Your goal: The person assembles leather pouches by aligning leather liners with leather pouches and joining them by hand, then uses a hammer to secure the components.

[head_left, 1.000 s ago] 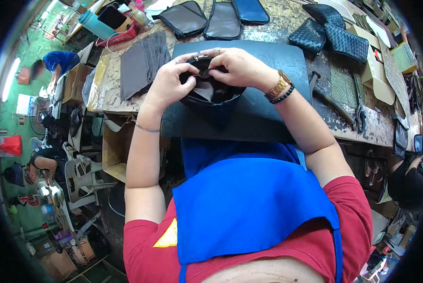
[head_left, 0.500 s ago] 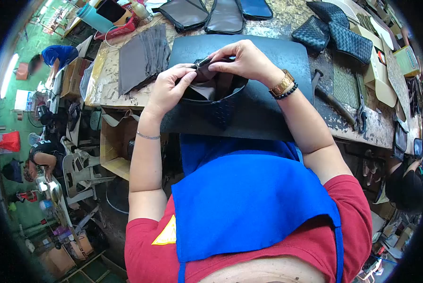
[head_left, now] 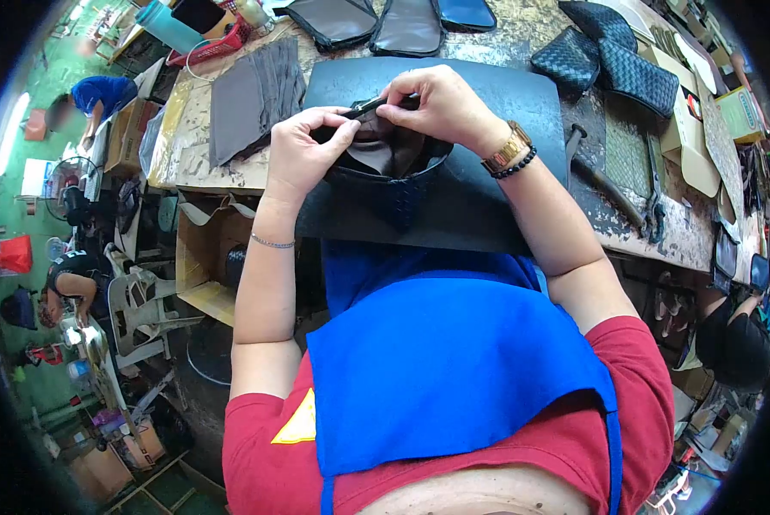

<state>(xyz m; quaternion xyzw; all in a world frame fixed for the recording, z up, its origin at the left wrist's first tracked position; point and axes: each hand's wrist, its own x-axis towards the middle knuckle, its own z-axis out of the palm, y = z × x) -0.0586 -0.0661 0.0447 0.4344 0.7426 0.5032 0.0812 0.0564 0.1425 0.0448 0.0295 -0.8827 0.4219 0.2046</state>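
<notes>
A dark pouch (head_left: 385,184) with a woven-look outside and a brown lining lies on a black board (head_left: 497,206), its mouth spread. My left hand (head_left: 312,146) pinches the far rim of the pouch on the left, thumb against fingers. On the right side of the same rim, my right hand (head_left: 436,105) grips the edge between thumb and forefinger. A short stretch of dark edge runs between the two hands. The fingertips partly cover what they hold.
A stack of brown fabric pieces (head_left: 256,103) lies left of the board. Right of it are a hammer (head_left: 604,184), scissors (head_left: 655,193) and woven black pouches (head_left: 634,73). More pouches (head_left: 406,26) lie behind. Other people (head_left: 102,94) work at the sides.
My left hand has shifted slightly left and up along the rim, and its fingers are more curled. My right hand has moved slightly, still pinching. The rim between them looks straighter.
</notes>
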